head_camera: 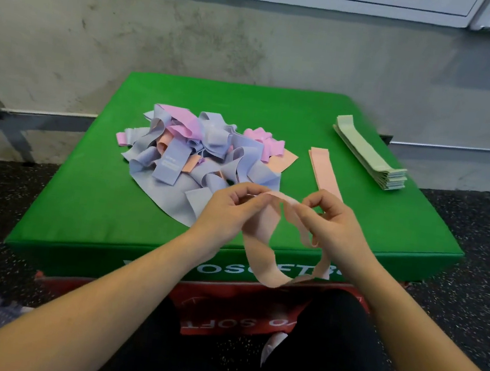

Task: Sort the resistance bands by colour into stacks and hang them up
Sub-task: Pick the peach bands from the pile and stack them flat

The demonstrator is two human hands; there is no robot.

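Hands: left hand [236, 207] and right hand [331, 220] are raised close together over the near edge of the green pad [84, 214], each pinching the top of one peach band [263, 250] between thumb and fingertips.
Band in hand: the loop hangs slack below the fingers, twisted, its lowest curve drooping in front of the pad's front face.
Peach stack: a flat peach stack [322, 169] lies just beyond the right hand, between the mixed pile [197, 157] and the green stack [369, 153].
Green stack: neatly squared, near the far right corner of the pad, well apart from the pile.
Mixed pile: lilac-blue, pink and peach bands tangled together, left of centre.
Step in hand: judged to be flattening the loop before it joins the peach stack.
How to do it well: draw the hands apart until the twist drops out and both layers lie flush; then lay it edge on edge over the stack, ends matched, so the stack stays square for hanging.
Risk: a twist left in would make the stack lumpy and skewed.
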